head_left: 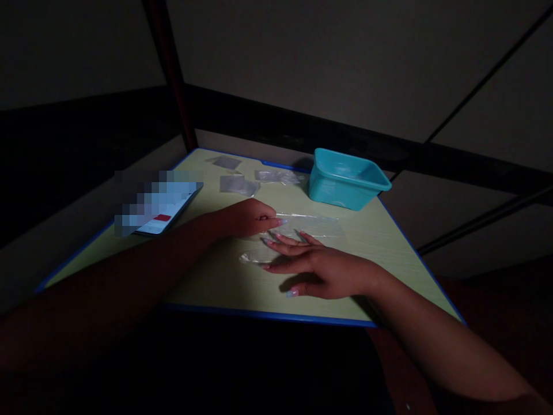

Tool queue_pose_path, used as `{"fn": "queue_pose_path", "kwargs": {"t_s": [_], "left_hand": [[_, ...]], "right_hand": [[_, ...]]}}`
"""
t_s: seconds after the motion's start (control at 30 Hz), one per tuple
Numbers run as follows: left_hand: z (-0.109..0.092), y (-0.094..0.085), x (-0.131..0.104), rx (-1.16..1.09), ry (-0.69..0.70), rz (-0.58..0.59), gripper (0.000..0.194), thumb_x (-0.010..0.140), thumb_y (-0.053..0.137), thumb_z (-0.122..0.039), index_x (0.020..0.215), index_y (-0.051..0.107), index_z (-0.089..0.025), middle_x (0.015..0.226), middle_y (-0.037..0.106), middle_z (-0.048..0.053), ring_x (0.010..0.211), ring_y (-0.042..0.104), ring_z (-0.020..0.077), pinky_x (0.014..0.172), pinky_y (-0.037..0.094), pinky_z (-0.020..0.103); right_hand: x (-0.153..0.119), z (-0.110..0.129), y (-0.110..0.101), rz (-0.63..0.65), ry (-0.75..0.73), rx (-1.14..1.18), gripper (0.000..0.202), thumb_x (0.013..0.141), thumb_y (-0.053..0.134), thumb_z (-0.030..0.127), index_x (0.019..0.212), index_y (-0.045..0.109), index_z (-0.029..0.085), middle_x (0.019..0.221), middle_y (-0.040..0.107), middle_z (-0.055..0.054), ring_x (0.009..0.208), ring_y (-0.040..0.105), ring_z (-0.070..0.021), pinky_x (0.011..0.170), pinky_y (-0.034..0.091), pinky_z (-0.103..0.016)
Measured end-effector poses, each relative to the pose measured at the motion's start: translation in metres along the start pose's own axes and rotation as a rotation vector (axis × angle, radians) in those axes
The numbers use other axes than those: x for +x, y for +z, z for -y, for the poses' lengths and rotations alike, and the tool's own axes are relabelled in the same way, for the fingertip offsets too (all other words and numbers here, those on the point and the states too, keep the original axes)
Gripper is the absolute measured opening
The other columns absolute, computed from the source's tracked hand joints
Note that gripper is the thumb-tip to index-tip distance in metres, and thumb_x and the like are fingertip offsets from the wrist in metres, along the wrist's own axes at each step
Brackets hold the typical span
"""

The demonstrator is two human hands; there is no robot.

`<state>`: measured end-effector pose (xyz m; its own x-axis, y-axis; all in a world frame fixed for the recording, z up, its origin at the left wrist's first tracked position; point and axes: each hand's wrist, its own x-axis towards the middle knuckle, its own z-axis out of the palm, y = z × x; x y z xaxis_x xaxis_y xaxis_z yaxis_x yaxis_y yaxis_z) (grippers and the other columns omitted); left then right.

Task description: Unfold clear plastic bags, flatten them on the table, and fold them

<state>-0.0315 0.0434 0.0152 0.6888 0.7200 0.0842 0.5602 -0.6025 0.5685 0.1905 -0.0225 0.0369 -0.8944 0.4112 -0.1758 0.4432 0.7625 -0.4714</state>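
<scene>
A clear plastic bag [322,223] lies flat on the table in front of me, its near end crumpled. My left hand [248,218] is closed at the bag's left side, fingers curled, one finger or thumb lying along the plastic. The exact grip beneath it is hidden. Fingers spread, my right hand [317,262] rests palm down over the bag's near part, fingertips touching the film.
At the back are several folded clear plastic bags, among them one folded bag [235,184]. A turquoise plastic basin [334,190] stands at the back right. Leftward, a tablet-like device [166,216] shows a lit, partly blurred screen. The pale table [207,276] has a blue edge.
</scene>
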Motion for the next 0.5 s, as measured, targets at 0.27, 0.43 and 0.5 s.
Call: {"fn": "queue_pose_path", "kwargs": {"t_s": [0.27, 0.43, 0.5], "left_hand": [[-0.0054, -0.004, 0.0003, -0.001, 0.022, -0.159, 0.04, 0.083, 0.039, -0.044, 0.053, 0.043, -0.018, 0.048, 0.038, -0.004, 0.049, 0.036, 0.0102, 0.051, 0.028, 0.025], [-0.004, -0.0044, 0.0007, 0.018, 0.039, -0.18, 0.041, 0.084, 0.038, -0.043, 0.053, 0.044, -0.018, 0.047, 0.039, -0.004, 0.049, 0.037, 0.01, 0.051, 0.028, 0.024], [-0.0035, -0.0042, 0.0006, 0.028, 0.045, -0.175, 0.041, 0.085, 0.038, -0.043, 0.053, 0.044, -0.018, 0.046, 0.039, -0.005, 0.048, 0.037, 0.01, 0.05, 0.028, 0.024]], "right_hand": [[0.0031, 0.0013, 0.0029, -0.005, 0.005, 0.008, 0.076, 0.084, 0.059, 0.044, 0.146, 0.016, 0.034, 0.154, 0.012, -0.003, 0.142, 0.007, -0.0255, 0.11, -0.007, -0.055], [0.0035, 0.0002, 0.0016, -0.042, 0.011, 0.004, 0.078, 0.084, 0.059, 0.043, 0.147, 0.014, 0.031, 0.154, 0.013, -0.006, 0.142, 0.008, -0.0247, 0.109, -0.007, -0.056], [0.0023, -0.0011, -0.001, -0.069, 0.01, -0.008, 0.077, 0.085, 0.059, 0.04, 0.147, 0.015, 0.029, 0.154, 0.014, -0.007, 0.142, 0.008, -0.0247, 0.109, -0.005, -0.057]]}}
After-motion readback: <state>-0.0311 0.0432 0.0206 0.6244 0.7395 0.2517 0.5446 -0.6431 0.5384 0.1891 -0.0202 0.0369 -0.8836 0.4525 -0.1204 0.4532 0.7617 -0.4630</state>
